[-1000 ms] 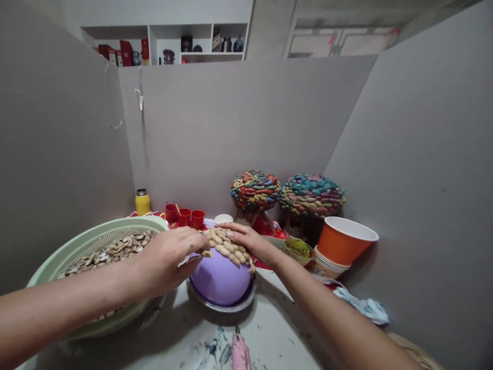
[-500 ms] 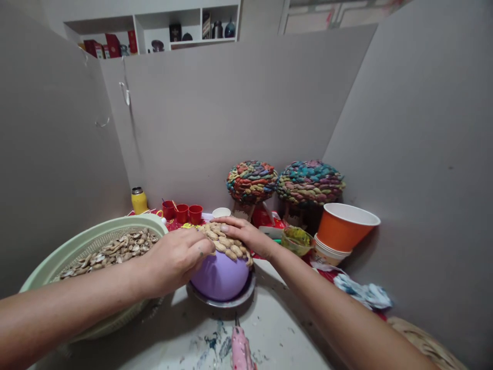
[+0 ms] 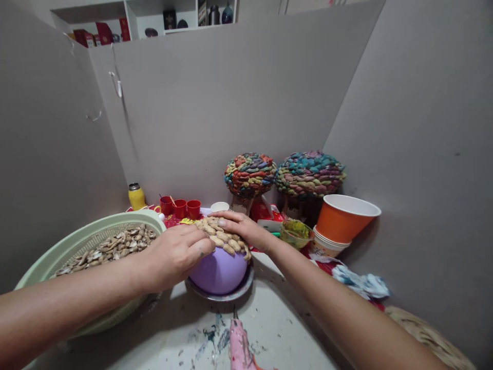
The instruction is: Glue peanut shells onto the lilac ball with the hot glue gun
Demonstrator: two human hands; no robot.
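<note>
A purple balloon [image 3: 219, 273] rests in a shallow metal dish [image 3: 231, 297], its top covered with peanut shells [image 3: 221, 237]. My left hand [image 3: 180, 255] is at the left side of the shell layer, fingers curled together with the tips hidden; what they pinch, if anything, I cannot make out. Over the top right of the shells lies my right hand [image 3: 244, 229], palm down with fingers extended. A pink glue gun [image 3: 240, 344] is near the front of the table, nozzle towards the dish. Loose shells [image 3: 111, 249] fill a green strainer basket [image 3: 34, 265] at the left.
Behind stand red cups [image 3: 179, 208], a yellow bottle [image 3: 136, 197] and a white bowl [image 3: 220, 207]. Two colourful shell-covered domes [image 3: 250, 174] are by the back partition. Orange paper tubs [image 3: 339, 221], a yellow-stained container [image 3: 296, 234] and a cloth [image 3: 362, 282] sit at the right.
The view has shifted slightly, so most things appear a little higher and further left. Both hands keep nearly the same places on the shell-covered balloon.
</note>
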